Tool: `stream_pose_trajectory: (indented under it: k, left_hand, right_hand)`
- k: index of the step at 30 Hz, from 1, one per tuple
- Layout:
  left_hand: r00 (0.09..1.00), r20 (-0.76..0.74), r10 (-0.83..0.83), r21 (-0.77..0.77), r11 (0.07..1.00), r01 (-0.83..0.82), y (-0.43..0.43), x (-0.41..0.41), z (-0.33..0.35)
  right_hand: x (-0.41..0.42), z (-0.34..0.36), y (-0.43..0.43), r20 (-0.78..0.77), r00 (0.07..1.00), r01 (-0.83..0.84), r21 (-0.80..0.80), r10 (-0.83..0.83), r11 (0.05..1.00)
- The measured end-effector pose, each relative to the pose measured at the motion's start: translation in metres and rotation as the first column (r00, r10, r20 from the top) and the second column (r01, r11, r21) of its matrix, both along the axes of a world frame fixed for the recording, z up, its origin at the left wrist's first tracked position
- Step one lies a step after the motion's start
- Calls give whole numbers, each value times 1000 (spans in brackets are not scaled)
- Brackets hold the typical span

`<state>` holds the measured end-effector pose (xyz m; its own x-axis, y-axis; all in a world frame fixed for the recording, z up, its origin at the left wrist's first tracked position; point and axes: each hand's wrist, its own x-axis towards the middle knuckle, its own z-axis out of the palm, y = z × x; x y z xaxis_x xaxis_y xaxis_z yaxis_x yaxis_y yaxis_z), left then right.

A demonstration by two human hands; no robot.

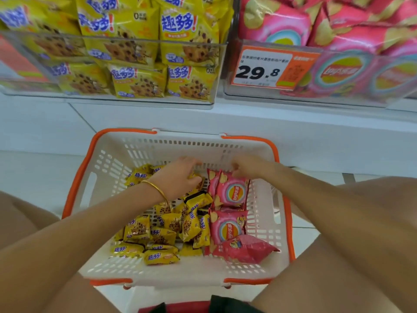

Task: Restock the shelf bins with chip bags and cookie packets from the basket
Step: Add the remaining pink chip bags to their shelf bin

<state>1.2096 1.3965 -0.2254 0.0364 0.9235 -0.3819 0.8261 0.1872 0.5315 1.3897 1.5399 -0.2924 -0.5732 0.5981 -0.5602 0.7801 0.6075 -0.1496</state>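
white plastic mesh forms the basket point(108, 154), which has an orange rim and sits on the pale tiled floor point(33, 177) just below the white shelf ledge point(248, 118). inside it, yellow cookie packets point(162, 231) lie heaped across the left and middle. pink chip bags point(228, 227) are stacked along the right side, and the nearest one lies tipped on its side.

the left hand point(178, 177), with a gold bangle point(158, 188) on its wrist, reaches to the far end of the yellow heap. its fingers and thumb curl round a single cookie packet point(195, 177) there, though motion blur softens the grip. the right hand point(246, 169) is at the far right of the basket. its fingertips are bunched together and pinch the top edge of the upright chip bag point(232, 192), which leans at the back of the pink stack. both bare forearms stretch in from the bottom corners of the view.

above the ledge, two clear bins stand side by side. the left bin point(222, 64) is packed with rows of the same yellow chocolate-chip packets, stacked two high at the front. the right bin point(316, 100) holds larger pink bags of the same brand as those in the basket. an orange and white price tag point(261, 68) reading 29.8 is fixed to the front of the right bin, at its left end.
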Motion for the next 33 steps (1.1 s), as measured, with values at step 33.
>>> stream_pose_trajectory:
  k: [33]
  left_hand:
    - [985, 165, -49, 137, 990, 26, 33, 39, 141]
  right_hand:
    - [66, 208, -53, -535, 693, 43, -639, -483, 768]
